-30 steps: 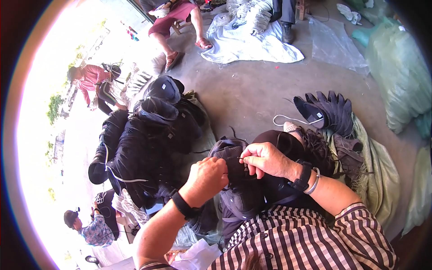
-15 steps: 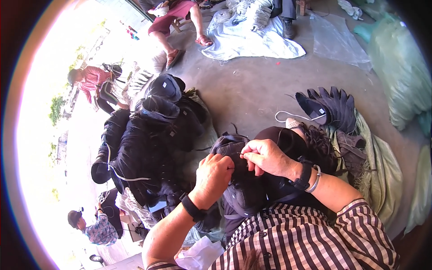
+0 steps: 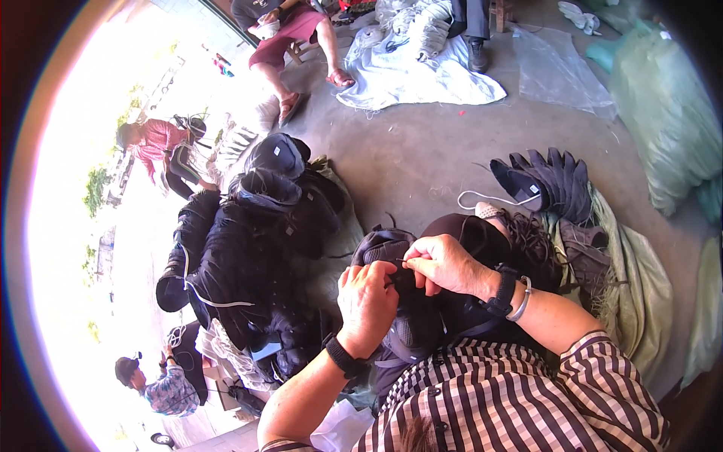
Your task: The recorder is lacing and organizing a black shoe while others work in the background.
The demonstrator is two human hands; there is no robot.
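Observation:
A black shoe upper (image 3: 418,325) with mesh panels lies across my lap, beneath both hands. My right hand (image 3: 449,265) is closed in a pinch on the end of a thin dark shoelace (image 3: 400,261), just above the upper. Close beside it on the left, my left hand (image 3: 367,305) is closed with its fingers curled at the upper's edge; its fingertips hide what they grip. The two hands nearly touch. A dark rounded piece (image 3: 471,235) rests beyond my right hand.
A large heap of black shoe uppers (image 3: 245,252) stands to the left. Nested dark uppers (image 3: 557,184) with a white cord lie on sacking (image 3: 640,294) at right. Green plastic bags (image 3: 666,113) stand far right. Other people sit at left and the far side, near a white sheet (image 3: 422,79).
My left hand has shifted right, closer to my right hand. My right hand keeps its pinch in nearly the same place. The view has moved slightly.

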